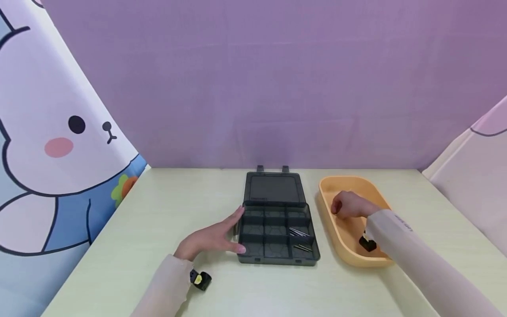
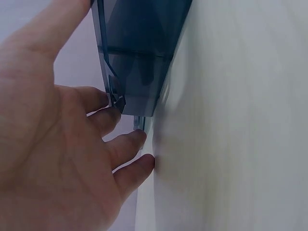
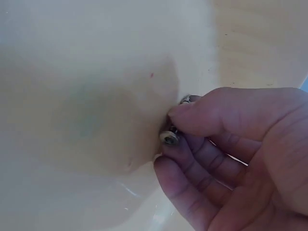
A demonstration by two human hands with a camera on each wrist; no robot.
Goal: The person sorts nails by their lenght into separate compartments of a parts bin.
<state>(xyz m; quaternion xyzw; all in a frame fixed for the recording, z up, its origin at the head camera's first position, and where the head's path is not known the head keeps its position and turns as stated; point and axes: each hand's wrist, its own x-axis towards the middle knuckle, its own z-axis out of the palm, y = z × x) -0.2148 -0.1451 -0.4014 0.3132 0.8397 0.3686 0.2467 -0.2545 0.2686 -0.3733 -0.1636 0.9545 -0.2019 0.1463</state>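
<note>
My left hand (image 1: 214, 240) lies along the left side of a dark translucent compartment box (image 1: 277, 260), its thumb and fingers extended. The left wrist view shows those fingertips at the box's side wall (image 2: 134, 62). In the orange bin (image 1: 356, 240), my right hand (image 1: 351, 206) pinches small metal bolts between thumb and fingers. One bolt (image 3: 169, 138) shows a round socket head in the right wrist view; the fingers cover most of the rest. Thin silver metal pieces (image 1: 299, 232) lie in the box's middle right compartment. Brassy ones (image 1: 303, 248) lie in the front right compartment.
The box lid (image 1: 275, 188) is folded back behind the box. All stands on a pale table (image 1: 190, 193) before a purple cloth backdrop (image 1: 277, 88). The bin stands right of the box, with a strip of table between them.
</note>
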